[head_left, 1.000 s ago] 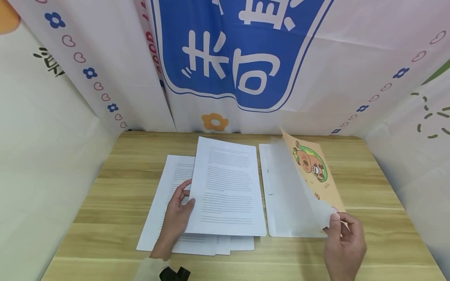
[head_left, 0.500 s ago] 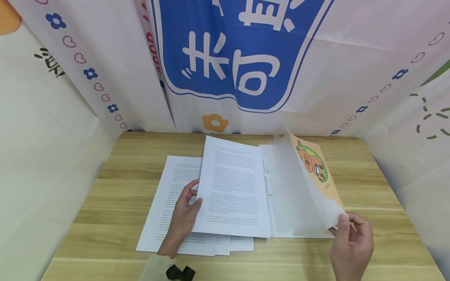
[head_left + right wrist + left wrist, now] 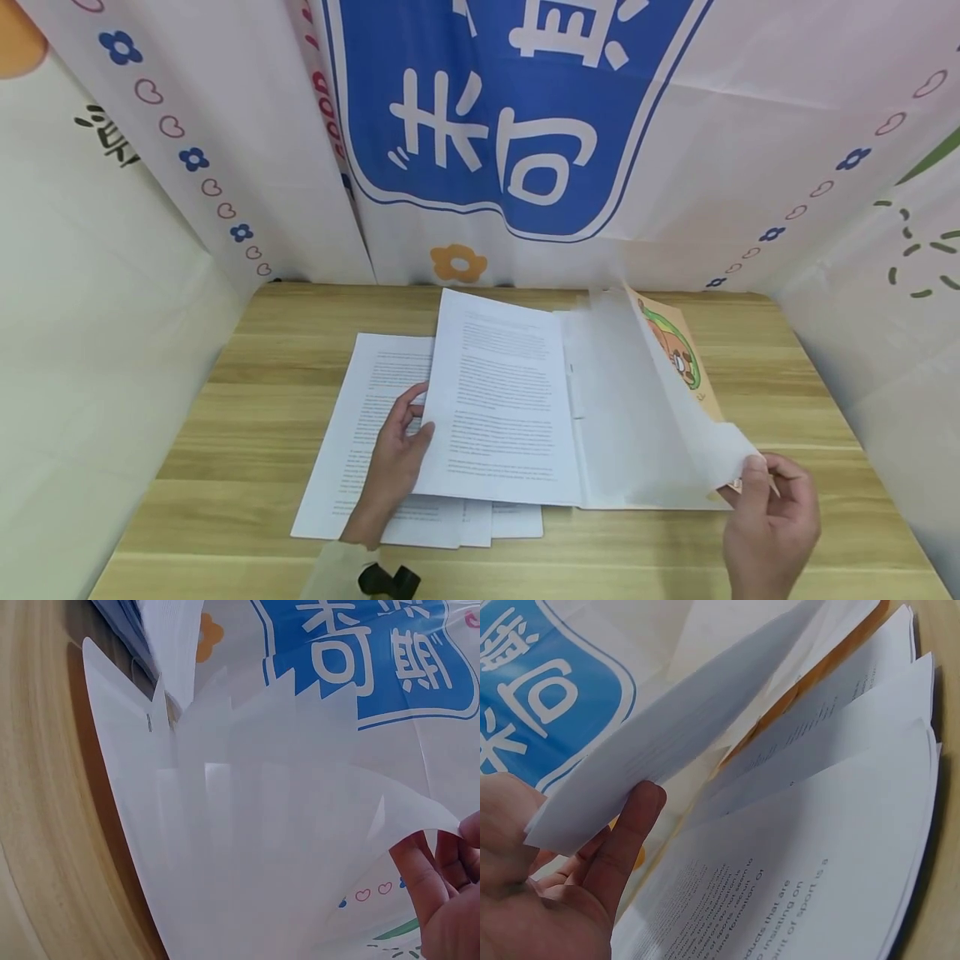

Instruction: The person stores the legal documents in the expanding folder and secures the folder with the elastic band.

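My left hand (image 3: 397, 462) pinches the left edge of some printed sheets (image 3: 498, 408), thumb on top and fingers behind. These sheets are raised over other papers, and their right edge overlaps the left side of a folder (image 3: 637, 425). The left wrist view shows the raised sheets (image 3: 667, 724) tilted, with fingertips against their underside. My right hand (image 3: 776, 521) pinches the lower right corner of the folder's translucent leaves and lifts it. Behind them shows an orange cover (image 3: 678, 358) with a cartoon animal. Several translucent leaves (image 3: 247, 802) fan apart in the right wrist view.
Staggered stacks of printed paper (image 3: 352, 467) lie under and left of the raised sheets. All of it is on a wood-grain table (image 3: 240, 433). A white printed curtain (image 3: 750, 167) hangs behind the table's back edge, with more fabric at both sides.
My left hand has carried the printed sheets right, so they now overlap the folder's left side. My right hand has drawn the leaf corner rightward, covering more of the orange cover.
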Action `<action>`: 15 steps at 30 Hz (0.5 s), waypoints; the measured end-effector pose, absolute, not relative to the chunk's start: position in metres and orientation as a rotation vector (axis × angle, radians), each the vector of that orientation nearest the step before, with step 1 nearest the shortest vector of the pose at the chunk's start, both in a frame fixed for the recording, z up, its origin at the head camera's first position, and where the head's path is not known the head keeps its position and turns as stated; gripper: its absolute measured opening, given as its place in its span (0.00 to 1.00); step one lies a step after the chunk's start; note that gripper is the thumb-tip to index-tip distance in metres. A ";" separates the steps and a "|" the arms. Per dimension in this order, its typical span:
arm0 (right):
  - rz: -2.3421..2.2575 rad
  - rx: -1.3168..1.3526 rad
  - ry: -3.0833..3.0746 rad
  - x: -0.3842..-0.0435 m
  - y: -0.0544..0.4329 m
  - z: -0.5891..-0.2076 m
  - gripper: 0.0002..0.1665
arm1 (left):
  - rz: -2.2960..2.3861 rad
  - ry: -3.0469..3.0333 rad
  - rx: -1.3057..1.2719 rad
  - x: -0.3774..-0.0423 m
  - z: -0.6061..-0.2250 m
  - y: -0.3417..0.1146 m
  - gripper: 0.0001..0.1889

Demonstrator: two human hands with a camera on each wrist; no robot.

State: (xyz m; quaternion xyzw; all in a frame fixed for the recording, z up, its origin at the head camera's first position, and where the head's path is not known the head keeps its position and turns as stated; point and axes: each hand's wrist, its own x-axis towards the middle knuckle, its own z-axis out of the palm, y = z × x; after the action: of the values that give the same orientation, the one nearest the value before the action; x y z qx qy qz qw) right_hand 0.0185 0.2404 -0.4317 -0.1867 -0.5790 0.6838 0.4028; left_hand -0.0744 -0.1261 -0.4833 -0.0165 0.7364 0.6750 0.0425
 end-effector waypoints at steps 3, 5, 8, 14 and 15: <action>1.726 -0.461 -1.453 0.018 0.243 -0.431 0.03 | 2.057 2.263 -0.038 -0.075 -0.483 -0.126 0.29; 1.745 -0.421 -1.423 0.018 0.244 -0.431 0.02 | 2.062 2.270 -0.024 -0.076 -0.483 -0.127 0.29; 1.767 -0.365 -1.386 0.018 0.246 -0.433 0.02 | 2.066 2.287 -0.007 -0.077 -0.483 -0.127 0.29; 1.760 -0.373 -1.398 0.017 0.247 -0.433 0.02 | 2.061 2.290 0.029 -0.080 -0.484 -0.123 0.30; 1.755 -0.381 -1.408 0.017 0.247 -0.433 0.02 | 2.059 2.292 0.034 -0.080 -0.484 -0.123 0.30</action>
State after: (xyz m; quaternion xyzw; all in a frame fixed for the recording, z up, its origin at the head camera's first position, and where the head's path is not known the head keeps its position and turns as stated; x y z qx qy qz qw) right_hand 0.0169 0.2472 -0.4330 -0.1519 -0.5607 0.6993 0.4166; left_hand -0.0801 -0.1225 -0.4842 0.0111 0.7435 0.6680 0.0300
